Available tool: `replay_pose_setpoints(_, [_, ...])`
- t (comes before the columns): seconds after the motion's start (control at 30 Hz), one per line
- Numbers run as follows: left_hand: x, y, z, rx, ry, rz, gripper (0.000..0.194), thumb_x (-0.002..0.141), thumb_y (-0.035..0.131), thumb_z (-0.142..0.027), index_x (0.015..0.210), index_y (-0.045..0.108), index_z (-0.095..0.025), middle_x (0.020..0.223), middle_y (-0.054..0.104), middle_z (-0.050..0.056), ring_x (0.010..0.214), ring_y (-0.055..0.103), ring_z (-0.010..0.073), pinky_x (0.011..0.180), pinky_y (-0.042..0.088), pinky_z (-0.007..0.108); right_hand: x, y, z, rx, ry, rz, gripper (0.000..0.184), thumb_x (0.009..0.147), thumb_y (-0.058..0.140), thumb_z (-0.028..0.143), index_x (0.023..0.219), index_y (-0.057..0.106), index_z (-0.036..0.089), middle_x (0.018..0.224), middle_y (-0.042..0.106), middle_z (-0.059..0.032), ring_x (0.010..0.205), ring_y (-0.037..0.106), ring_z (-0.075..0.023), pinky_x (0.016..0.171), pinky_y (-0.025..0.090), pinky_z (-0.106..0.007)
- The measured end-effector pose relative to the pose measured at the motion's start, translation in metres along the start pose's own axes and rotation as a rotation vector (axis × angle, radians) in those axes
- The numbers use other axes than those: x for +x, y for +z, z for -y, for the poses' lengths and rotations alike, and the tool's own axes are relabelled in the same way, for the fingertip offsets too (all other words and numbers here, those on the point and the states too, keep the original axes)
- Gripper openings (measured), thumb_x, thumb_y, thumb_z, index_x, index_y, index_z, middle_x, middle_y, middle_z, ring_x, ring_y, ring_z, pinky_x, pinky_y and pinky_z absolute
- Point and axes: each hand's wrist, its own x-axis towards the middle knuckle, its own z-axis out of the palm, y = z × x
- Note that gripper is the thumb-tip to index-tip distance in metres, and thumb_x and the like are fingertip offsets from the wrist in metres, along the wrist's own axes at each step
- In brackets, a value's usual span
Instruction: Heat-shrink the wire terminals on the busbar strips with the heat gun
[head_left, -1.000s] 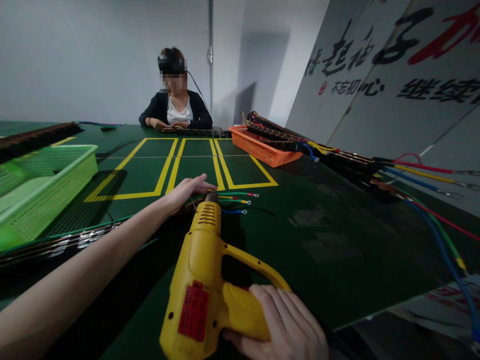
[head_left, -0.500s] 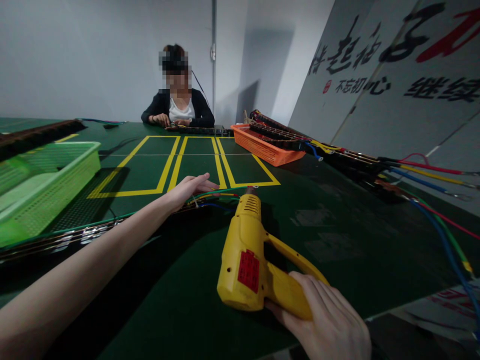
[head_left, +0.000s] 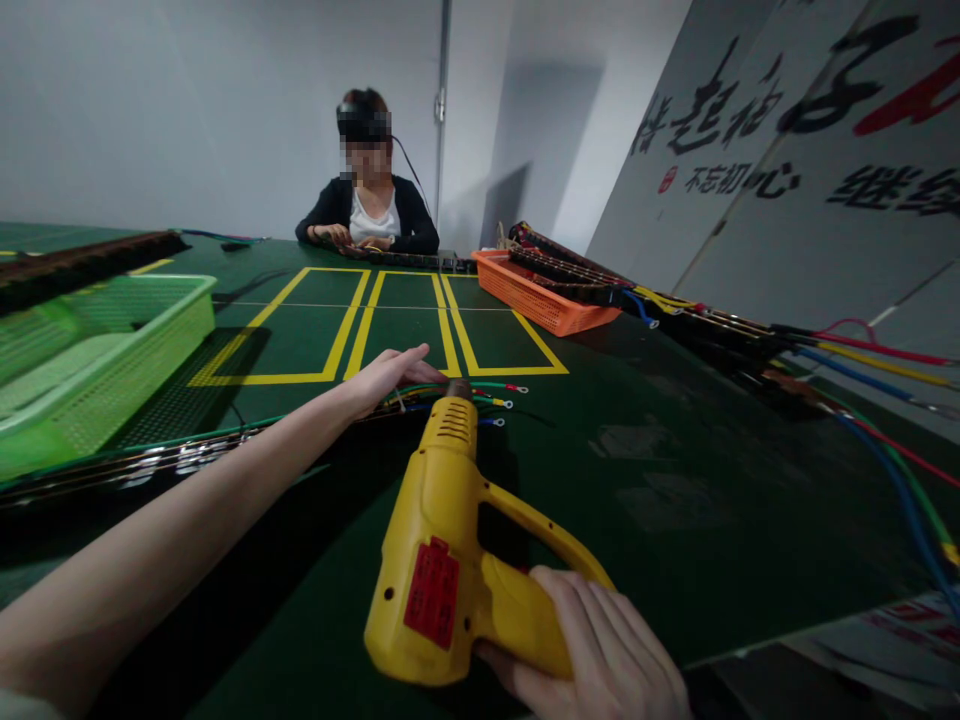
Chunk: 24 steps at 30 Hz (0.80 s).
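Observation:
My right hand (head_left: 600, 640) is wrapped round the handle of a yellow heat gun (head_left: 427, 530), which has a red label on its body. The metal nozzle points away from me, at a bundle of coloured wires (head_left: 487, 403) ending in ring terminals. My left hand (head_left: 394, 376) lies over these wires just left of the nozzle, thumb apart and fingers stretched out; the undersides of its fingers are hidden. The wires come out of a long dark cable chain (head_left: 195, 460), which runs leftward behind my left forearm.
A green basket (head_left: 172, 325) is on the left, with another dark cable chain (head_left: 90, 265) above it. An orange basket (head_left: 551, 310) holds several chains whose wires overhang the right side. Yellow tape rectangles (head_left: 397, 375) mark the green table (head_left: 555, 460). Across it a person (head_left: 371, 205) handles a chain.
The heat gun has moved left in my right hand, its nozzle now nearer my left hand, and the wires' ring terminals show more fully. The whole view has shifted slightly.

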Motion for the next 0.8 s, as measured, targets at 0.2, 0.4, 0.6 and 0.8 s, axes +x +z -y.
replay_pose_setpoints(0.2, [-0.002, -0.001, 0.0, -0.021, -0.031, 0.038, 0.052, 0.077, 0.05, -0.061, 0.08, 0.075, -0.015, 0.084, 0.073, 0.01, 0.081, 0.065, 0.0241, 0.081, 0.047, 0.035, 0.011, 0.014, 0.027, 0.086, 0.01, -0.061, 0.056, 0.085, 0.048, 0.062, 0.094, 0.061, 0.009, 0.079, 0.066, -0.0064, 0.07, 0.063, -0.0171, 0.074, 0.043, -0.03])
replay_pose_setpoints(0.4, [-0.003, -0.001, -0.002, -0.011, -0.052, 0.012, 0.049, 0.081, 0.049, -0.056, 0.077, 0.076, -0.015, 0.077, 0.073, 0.01, 0.073, 0.063, 0.0214, 0.074, 0.048, 0.032, 0.019, 0.013, 0.033, 0.095, 0.032, -0.093, 0.054, 0.089, 0.042, 0.061, 0.09, 0.061, 0.01, 0.075, 0.066, -0.0044, 0.066, 0.062, -0.0154, 0.072, 0.043, -0.03])
replay_pose_setpoints(0.6, [-0.002, -0.002, 0.0, -0.028, -0.073, 0.041, 0.052, 0.08, 0.049, -0.058, 0.083, 0.074, -0.012, 0.085, 0.073, 0.01, 0.079, 0.064, 0.022, 0.08, 0.047, 0.032, 0.013, 0.009, 0.024, 0.108, 0.028, -0.053, 0.056, 0.086, 0.044, 0.064, 0.093, 0.062, 0.011, 0.082, 0.067, -0.0053, 0.073, 0.064, -0.0169, 0.077, 0.043, -0.03])
replay_pose_setpoints(0.8, [0.0, -0.003, 0.003, -0.024, -0.01, 0.001, 0.052, 0.076, 0.056, -0.058, 0.08, 0.072, -0.008, 0.088, 0.073, 0.012, 0.092, 0.065, 0.0249, 0.093, 0.041, 0.035, 0.009, -0.002, -0.001, 0.092, 0.04, 0.019, 0.049, 0.087, 0.049, 0.059, 0.095, 0.061, 0.012, 0.084, 0.067, -0.0039, 0.074, 0.063, -0.0155, 0.08, 0.041, -0.029])
